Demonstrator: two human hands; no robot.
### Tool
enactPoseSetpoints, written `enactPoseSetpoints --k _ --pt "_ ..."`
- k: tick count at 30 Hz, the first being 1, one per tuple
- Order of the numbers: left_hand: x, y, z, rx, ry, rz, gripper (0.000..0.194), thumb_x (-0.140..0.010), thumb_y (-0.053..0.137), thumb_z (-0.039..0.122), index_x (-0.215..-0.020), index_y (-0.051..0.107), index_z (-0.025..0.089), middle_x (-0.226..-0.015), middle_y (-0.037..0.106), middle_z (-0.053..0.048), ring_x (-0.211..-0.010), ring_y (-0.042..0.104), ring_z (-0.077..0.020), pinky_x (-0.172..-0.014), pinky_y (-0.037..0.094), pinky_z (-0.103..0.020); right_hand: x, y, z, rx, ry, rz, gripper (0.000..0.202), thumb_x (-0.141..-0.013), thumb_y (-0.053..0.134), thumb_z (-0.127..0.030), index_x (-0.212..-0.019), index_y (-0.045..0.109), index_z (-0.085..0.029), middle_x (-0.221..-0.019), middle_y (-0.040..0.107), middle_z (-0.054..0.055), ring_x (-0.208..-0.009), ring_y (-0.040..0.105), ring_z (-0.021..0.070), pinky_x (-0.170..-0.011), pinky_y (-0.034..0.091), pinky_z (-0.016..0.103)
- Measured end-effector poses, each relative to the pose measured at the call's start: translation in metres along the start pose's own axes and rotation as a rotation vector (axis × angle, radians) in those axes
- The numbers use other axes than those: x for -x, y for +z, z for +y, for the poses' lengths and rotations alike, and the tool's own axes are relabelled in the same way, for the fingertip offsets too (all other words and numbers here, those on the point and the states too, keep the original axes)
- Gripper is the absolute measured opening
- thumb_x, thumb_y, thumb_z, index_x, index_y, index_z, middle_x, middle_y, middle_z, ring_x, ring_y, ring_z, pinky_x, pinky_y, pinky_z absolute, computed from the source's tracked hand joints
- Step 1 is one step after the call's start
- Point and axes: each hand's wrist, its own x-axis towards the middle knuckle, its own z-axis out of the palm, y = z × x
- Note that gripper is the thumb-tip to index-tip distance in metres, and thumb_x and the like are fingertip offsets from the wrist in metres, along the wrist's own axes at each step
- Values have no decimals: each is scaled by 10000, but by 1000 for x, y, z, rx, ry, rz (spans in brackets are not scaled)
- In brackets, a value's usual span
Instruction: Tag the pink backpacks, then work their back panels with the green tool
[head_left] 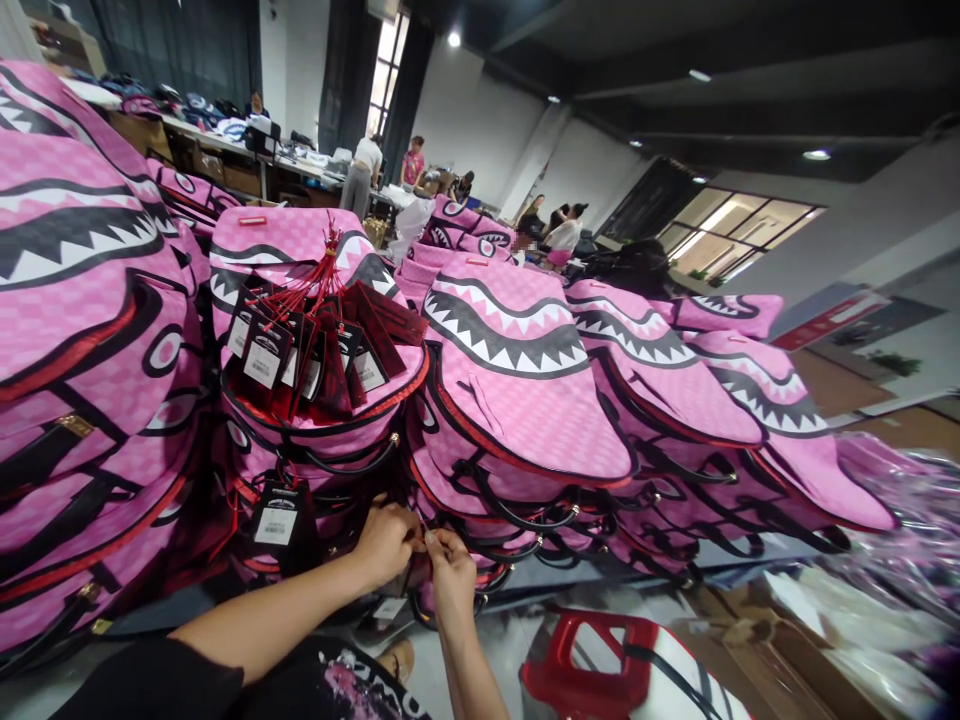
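Observation:
My left hand reaches in low at the front of the pink backpack stacks, its fingers pinched. Beside it my right hand is closed too, thumb against fingertips, almost touching the left. Between them seems to be the thin string of a hang tag; the fingers hide most of it. Just below the hands hangs a dark tag with a white label. Left of them, another black hang tag dangles from a bag. A bunch of hang tags with red strings lies on top of the pink backpack.
More pink shark-mouth backpacks stand stacked in a row to both sides. A red and white plastic stool is by my right arm. An open cardboard box and plastic-wrapped goods lie at right. Several people work at tables behind.

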Motion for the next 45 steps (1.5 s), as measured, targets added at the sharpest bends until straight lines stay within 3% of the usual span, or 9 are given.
enactPoseSetpoints --k 6,10,14,21,26,30,34,42,45 --pt "-1 0 1 -17 41 -64 212 -828 498 131 -789 689 215 -832 717 -20 -914 641 -177 -1123 267 -423 -1 -2 -2 -3 39 -37 361 -628 748 -504 -686 692 -152 -637 664 42 -619 577 183 -592 442 282" --pt "-4 -1 2 -45 -2 -34 134 -825 559 223 -843 689 196 -872 711 -58 -931 634 -211 -1116 268 -474 -1 -2 -2 -9 54 -32 363 -635 738 -509 -691 695 -153 -633 666 43 -615 576 184 -593 445 285" --pt "-6 -3 5 -44 32 -77 185 -857 518 211 -788 690 206 -863 718 -41 -945 640 -200 -1124 266 -464 -2 -2 -2 -7 60 -25 348 -633 740 -498 -692 700 -157 -650 678 48 -620 586 189 -602 451 291" --pt "-6 -5 6 -45 57 -48 154 -856 547 209 -863 701 213 -944 719 -53 -1079 609 -218 -1156 202 -485 -5 -1 -4 5 60 -21 331 -635 740 -487 -693 705 -163 -655 676 46 -641 584 191 -617 445 291" --pt "-8 -5 4 -53 39 -14 145 -854 562 232 -866 697 179 -963 707 -83 -1017 624 -229 -1138 224 -506 -5 1 -4 10 73 -31 326 -649 721 -488 -688 696 -165 -652 665 37 -638 577 187 -635 443 296" --pt "-9 -4 0 -36 72 -47 148 -864 552 223 -860 699 214 -939 719 -43 -1087 614 -217 -1138 252 -459 -6 -1 -2 27 81 -32 353 -629 729 -503 -708 697 -161 -700 680 49 -689 592 199 -671 448 302" --pt "-10 -2 -3 -48 36 -4 144 -845 590 274 -890 693 184 -952 708 -77 -997 635 -232 -1101 308 -470 -8 -4 0 35 92 -65 385 -631 725 -534 -713 689 -159 -697 683 52 -674 592 197 -652 449 298" --pt "-10 0 -4 -29 28 25 126 -832 605 274 -841 692 184 -921 708 -72 -967 636 -227 -1099 306 -486 -7 -3 -9 83 114 -46 437 -595 712 -568 -738 681 -156 -706 685 41 -697 605 207 -660 462 302" --pt "-9 1 -2 -9 41 25 122 -844 590 264 -859 694 201 -975 709 -61 -1044 620 -231 -1122 265 -507 -8 -3 -11 80 124 -53 434 -591 707 -560 -743 677 -155 -711 686 42 -710 609 214 -678 463 311"
